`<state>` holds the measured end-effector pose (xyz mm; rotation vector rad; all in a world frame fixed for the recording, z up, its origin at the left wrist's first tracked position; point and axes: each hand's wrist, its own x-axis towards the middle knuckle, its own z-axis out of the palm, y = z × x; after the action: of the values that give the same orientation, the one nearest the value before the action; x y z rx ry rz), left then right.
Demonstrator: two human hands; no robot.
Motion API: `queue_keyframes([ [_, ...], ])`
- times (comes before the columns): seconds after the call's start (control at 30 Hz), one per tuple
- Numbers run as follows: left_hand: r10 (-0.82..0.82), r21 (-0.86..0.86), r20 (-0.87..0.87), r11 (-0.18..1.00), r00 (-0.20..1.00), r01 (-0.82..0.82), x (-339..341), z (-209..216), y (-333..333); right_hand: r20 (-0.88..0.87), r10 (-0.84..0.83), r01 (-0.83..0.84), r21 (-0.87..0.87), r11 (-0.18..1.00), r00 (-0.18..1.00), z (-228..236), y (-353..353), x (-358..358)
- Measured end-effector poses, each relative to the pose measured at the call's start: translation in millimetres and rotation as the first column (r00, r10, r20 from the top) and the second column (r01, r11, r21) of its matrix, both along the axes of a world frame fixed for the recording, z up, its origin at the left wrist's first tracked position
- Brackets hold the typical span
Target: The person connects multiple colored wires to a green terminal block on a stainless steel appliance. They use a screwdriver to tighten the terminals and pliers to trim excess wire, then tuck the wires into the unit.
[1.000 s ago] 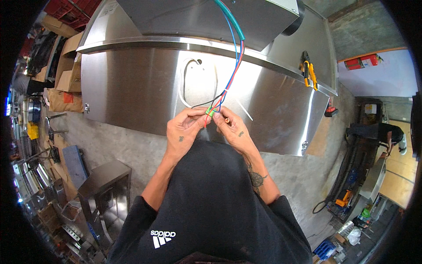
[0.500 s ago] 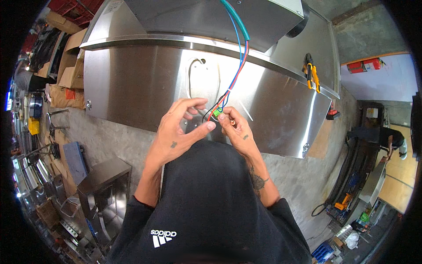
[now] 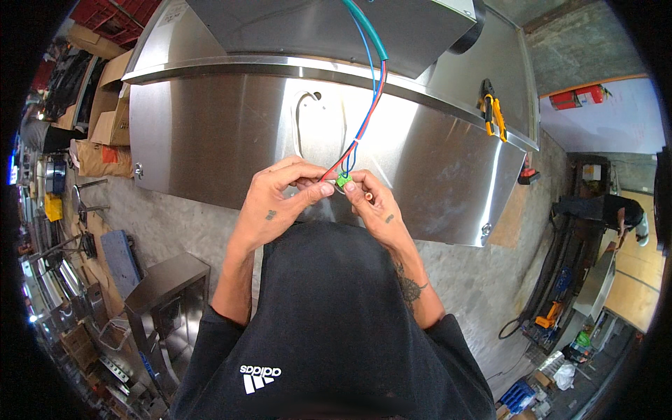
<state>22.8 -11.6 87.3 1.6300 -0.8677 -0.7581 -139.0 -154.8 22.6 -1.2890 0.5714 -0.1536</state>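
A small green terminal block is pinched between the thumb and fingers of my right hand. A thin rod with a copper-coloured end also pokes out of that hand; its kind cannot be made out. My left hand is closed, thumb against fingertips, on the red wire just left of the block. Blue wires run down to the block beside the red one. All come out of a teal sleeve above. The fingers hide the wire ends.
Behind my hands stands a steel panel with a white cable coming through a hole. Yellow-handled pliers hang over its ledge at right. Left are cardboard boxes and a steel cabinet. A person bends at far right.
My left thumb and fingers were apart and have closed on the red wire. The black wire that showed beside it is now hidden. My right hand keeps its hold on the block.
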Motion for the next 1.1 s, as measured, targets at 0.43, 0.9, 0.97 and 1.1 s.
queue_keyframes([
  [0.43,0.000,-0.014,0.017,1.000,1.000,0.000,7,-3,0,-0.034,0.033,-0.034,-0.054,0.998,0.999,4,1,-2],
  [0.9,0.047,-0.035,-0.036,0.998,0.998,-0.048,1,-12,-1,0.048,0.063,-0.065,0.050,0.997,0.997,-1,2,-5],
  [0.97,0.043,-0.037,-0.034,0.998,0.999,-0.044,1,-13,-1,0.038,0.067,-0.068,0.033,0.997,0.997,1,3,-5],
  [1.1,0.042,-0.038,-0.028,0.998,0.999,-0.043,1,-12,-2,0.011,0.069,-0.069,0.038,0.997,0.998,-1,3,-6],
])
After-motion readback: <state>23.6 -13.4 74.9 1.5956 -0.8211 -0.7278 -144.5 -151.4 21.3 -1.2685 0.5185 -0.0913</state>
